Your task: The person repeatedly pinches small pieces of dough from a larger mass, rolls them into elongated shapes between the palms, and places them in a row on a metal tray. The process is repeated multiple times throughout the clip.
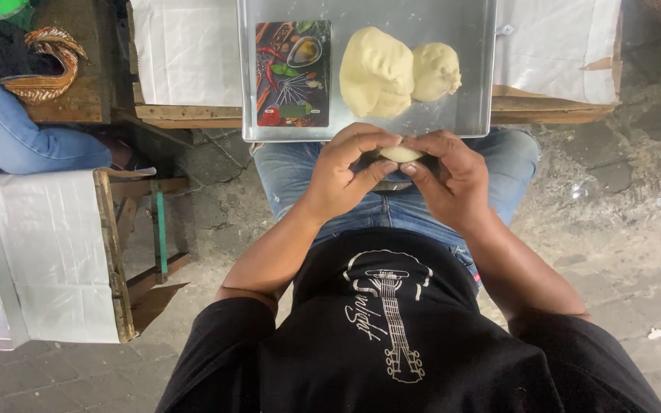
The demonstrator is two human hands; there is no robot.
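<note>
My left hand [348,170] and my right hand [447,176] meet over my lap, fingers closed around one small pale dough piece [400,154]. Only its top shows between the fingertips. Just beyond the hands sits a metal tray [476,69] holding a large dough lump [376,73] and a smaller dough lump [435,71] touching it. A flat card with a colourful food picture [292,73] lies on the tray's left part.
The tray rests on a low wooden table covered with white paper [185,53]. Another paper-covered wooden stand [51,256] is at my left. A seated person in jeans [9,130] is at the far left. Stone paving [621,222] lies to the right.
</note>
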